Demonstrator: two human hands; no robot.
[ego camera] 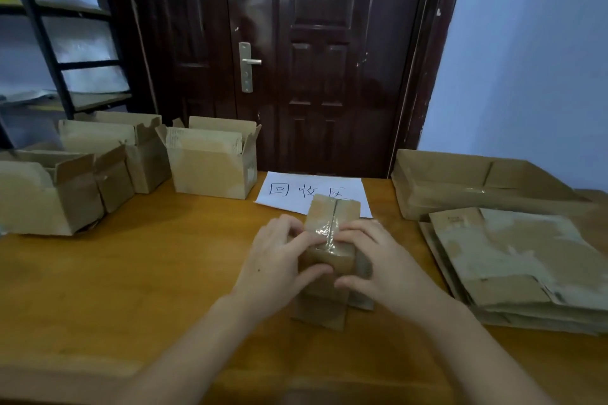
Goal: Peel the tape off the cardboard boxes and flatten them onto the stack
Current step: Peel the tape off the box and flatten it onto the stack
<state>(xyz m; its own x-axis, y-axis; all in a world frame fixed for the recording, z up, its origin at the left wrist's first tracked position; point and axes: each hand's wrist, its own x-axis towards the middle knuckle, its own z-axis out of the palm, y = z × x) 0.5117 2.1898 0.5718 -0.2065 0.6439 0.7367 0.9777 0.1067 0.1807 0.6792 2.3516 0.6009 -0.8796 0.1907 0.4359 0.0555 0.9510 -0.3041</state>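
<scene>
Holding the small cardboard box [329,260] between both palms, I have it standing on the wooden table [131,273] directly in front of me. My left hand [279,260] wraps its near left corner, thumb across the front face and fingertips curled up onto the top; my right hand [378,260] mirrors it, thumb low on the front and fingertips curled on the top beside the tape. Both are closed around the box, not spread.

Between my two sets of fingertips runs the clear tape [327,233], shiny and crinkled along the centre seam where the top flaps meet. Beyond my fingers the seam looks already bare and slightly parted, so I judge the loose end lies just ahead of my fingertips, and that is where to pinch.

I expect the box to be very light and empty, so it will slide or lift if I pull the tape without pinning it down with the other hand. The card looks thin and worn, likely to dent under a hard squeeze, and its paper skin may tear away with the tape. The tape itself will be slick and stretchy, better taken at an edge than flat.

To the right of my right hand, well apart, lies the stack of flattened boxes [513,260]. Off beyond my left hand stand several open boxes [210,161].
</scene>
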